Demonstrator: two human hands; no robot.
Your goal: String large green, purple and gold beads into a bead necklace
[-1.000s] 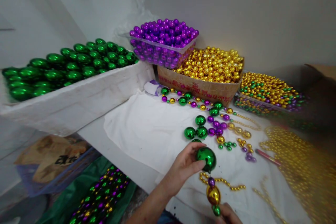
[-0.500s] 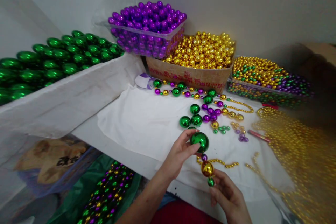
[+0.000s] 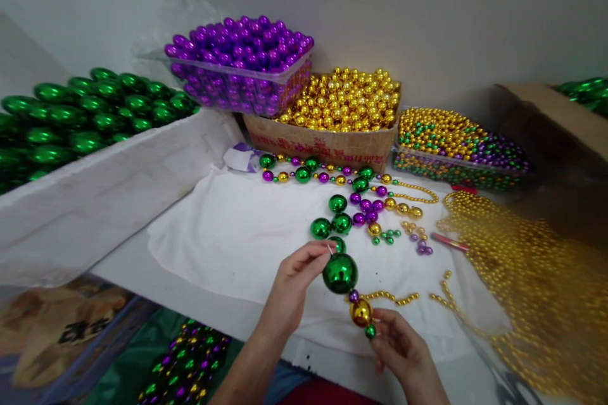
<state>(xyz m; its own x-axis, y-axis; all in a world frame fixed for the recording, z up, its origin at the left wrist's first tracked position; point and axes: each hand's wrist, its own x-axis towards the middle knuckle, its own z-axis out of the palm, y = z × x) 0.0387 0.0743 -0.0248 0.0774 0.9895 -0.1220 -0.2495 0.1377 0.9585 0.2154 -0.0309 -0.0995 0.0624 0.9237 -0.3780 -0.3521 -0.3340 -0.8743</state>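
My left hand (image 3: 295,275) is closed in a pinch on a thin white string (image 3: 330,249) at the upper end of a short bead strand. Down the strand run a large green bead (image 3: 340,273), a small purple bead (image 3: 353,295), a gold bead (image 3: 361,312) and a small green bead (image 3: 370,331). My right hand (image 3: 403,347) is closed at the strand's lower end, fingertips at the small green bead; what lies between them is partly hidden. Just beyond, loose green beads (image 3: 321,228), purple beads (image 3: 365,205) and small green beads (image 3: 390,235) lie on a white cloth (image 3: 213,228).
Behind stand a tub of purple beads (image 3: 237,69), a cardboard box (image 3: 327,141) of gold beads and a tub of mixed beads (image 3: 456,164). Left is a white foam box (image 3: 118,177) of green beads. Gold bead chains (image 3: 522,278), a red pen-like stick (image 3: 449,241) and scissors (image 3: 508,386) lie right.
My left hand has shifted from around the large green bead to the string above it. My right hand keeps its hold at the lower end. The view has turned slightly right.
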